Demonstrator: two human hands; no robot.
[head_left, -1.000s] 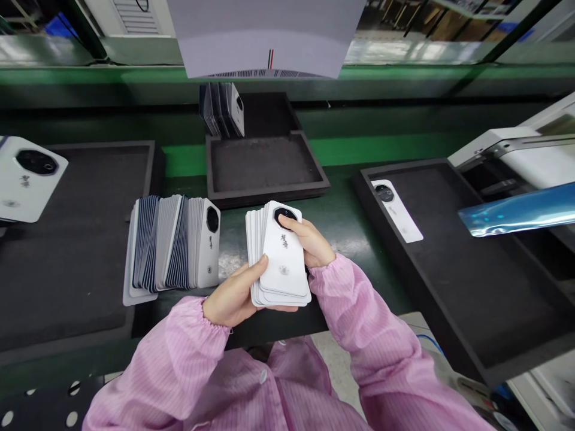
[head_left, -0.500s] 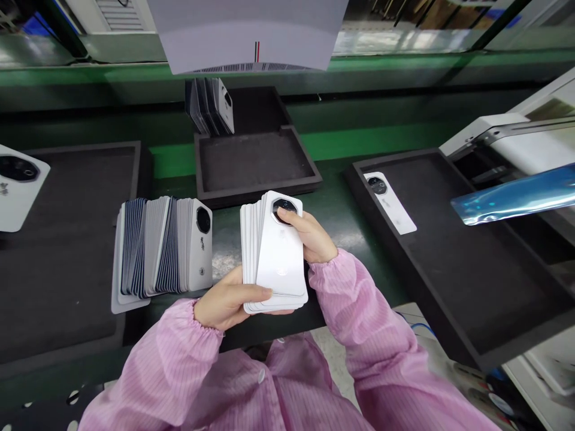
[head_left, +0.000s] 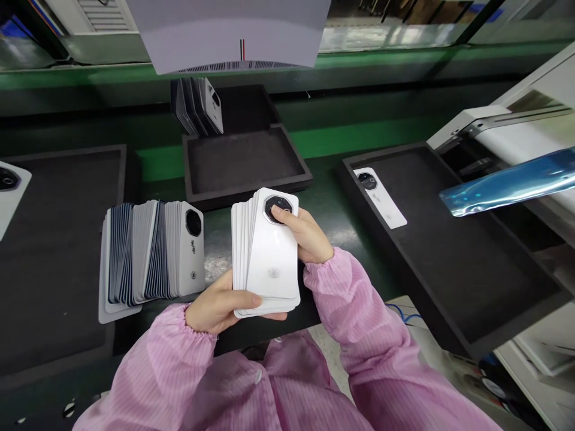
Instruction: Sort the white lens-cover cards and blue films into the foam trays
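Note:
Both hands hold a fanned stack of white phone back covers over the front edge of the green bench. My left hand grips the stack from below, thumb on its bottom edge. My right hand is closed on the top cover, thumb pressed on its dark camera cutout. To the left, a row of white and dark covers stands on edge on the bench. A single white cover lies in the black tray at the right.
A smaller black tray sits behind the stack, with more covers leaning upright beyond it. Another black tray lies at the left with a white cover at its edge. A white machine with blue film stands at the right.
My left thumb slid from the face of the top cover down to the stack's bottom edge. The printed mark on the top cover no longer shows. The view drifted right.

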